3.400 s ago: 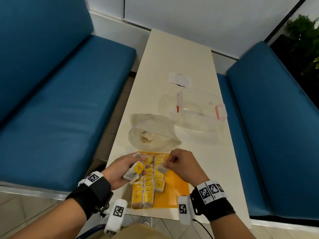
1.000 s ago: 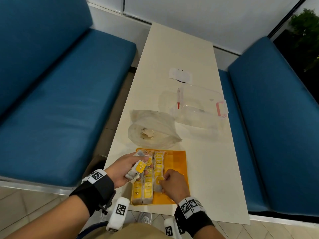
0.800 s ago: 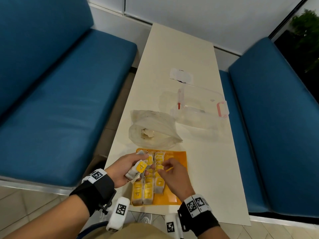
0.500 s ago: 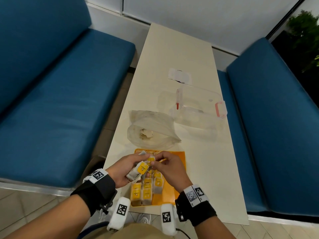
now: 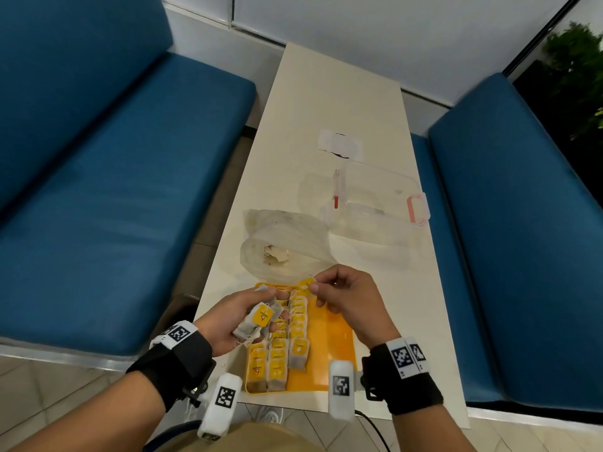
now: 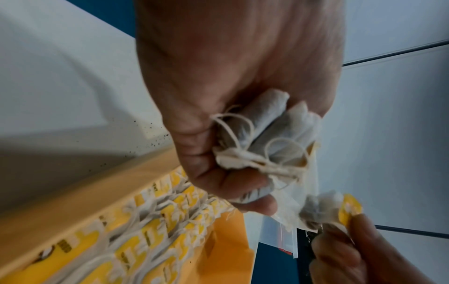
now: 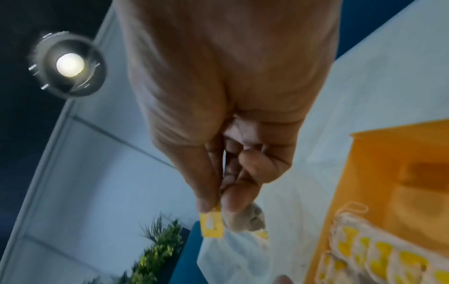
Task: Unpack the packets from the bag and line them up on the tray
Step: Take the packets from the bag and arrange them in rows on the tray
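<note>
Over the far left corner of the orange tray (image 5: 329, 353), the right hand (image 5: 346, 298) is pinching one packet (image 5: 306, 284) by its yellow tag between thumb and forefinger, the other fingers curled in; the pouch is hanging just past the fingertips, as the right wrist view shows. The left hand (image 5: 238, 318), closer to the near left, is gripping a bunch of packets (image 5: 257, 321) with tangled strings in a curled fist. The lined-up packets (image 5: 287, 340) are lying in columns running near to far along the tray's left side, their long axes the same way. The bare orange floor is lying to the right and nearer, under the right wrist, so the right hand is probably the better placed to set its packet down there. The plastic bag (image 5: 287, 246) is resting just beyond the tray.
</note>
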Demonstrator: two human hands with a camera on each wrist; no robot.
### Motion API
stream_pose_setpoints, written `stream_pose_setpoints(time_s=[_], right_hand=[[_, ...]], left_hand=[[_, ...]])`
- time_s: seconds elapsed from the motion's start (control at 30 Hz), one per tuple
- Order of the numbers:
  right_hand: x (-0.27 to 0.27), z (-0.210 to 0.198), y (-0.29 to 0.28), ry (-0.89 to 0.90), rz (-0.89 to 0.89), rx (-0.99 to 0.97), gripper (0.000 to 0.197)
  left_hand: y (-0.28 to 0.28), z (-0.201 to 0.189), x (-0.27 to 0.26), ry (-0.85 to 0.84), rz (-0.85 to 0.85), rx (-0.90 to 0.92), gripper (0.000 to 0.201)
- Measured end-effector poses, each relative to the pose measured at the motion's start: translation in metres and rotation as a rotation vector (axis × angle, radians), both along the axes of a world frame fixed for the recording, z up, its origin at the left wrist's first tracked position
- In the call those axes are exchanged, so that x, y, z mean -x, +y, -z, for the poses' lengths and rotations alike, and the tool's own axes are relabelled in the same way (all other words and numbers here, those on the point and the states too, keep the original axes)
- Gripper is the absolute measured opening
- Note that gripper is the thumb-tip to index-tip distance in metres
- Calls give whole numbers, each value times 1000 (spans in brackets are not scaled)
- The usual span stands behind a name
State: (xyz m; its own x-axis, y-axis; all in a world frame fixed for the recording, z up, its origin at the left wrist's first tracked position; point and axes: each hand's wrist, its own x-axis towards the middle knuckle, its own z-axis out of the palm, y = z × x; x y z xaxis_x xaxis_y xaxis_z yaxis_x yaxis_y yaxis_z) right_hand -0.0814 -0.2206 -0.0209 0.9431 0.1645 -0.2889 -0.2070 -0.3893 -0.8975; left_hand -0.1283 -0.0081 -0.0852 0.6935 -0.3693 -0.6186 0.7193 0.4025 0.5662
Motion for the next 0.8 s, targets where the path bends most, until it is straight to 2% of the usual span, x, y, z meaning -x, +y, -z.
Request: stream_pose_setpoints(time_s=[0.03,0.13,0.17,0.3,0.43,0.57,0.67,0.8], right_hand=[[-2,0,-3,8,-40,61,8],[-4,8,-9,28,-273,431,13],[-4,9,-9,35,-300,468,14],[-4,7,-5,17,-284,400,8],[-2,8,4,17,-290,346,8],[2,14,10,14,-234,252,12],[6,18,12,23,-146,167,5],[12,24,10,58,-120,118,6]], left_hand=[[1,0,0,-10,2,-6,31],[0,1,0,-43,-15,-58,31],[0,2,0,-57,-19,-77,31],[-3,-1,-3,-135,41,-142,26],[-9,0,-6,-257,115,-202,40],[-13,1,-7,-377,143,-323,31],[-13,3,-8,-386,118,-398,35],[-11,6,-9,-367,101,-419,23]])
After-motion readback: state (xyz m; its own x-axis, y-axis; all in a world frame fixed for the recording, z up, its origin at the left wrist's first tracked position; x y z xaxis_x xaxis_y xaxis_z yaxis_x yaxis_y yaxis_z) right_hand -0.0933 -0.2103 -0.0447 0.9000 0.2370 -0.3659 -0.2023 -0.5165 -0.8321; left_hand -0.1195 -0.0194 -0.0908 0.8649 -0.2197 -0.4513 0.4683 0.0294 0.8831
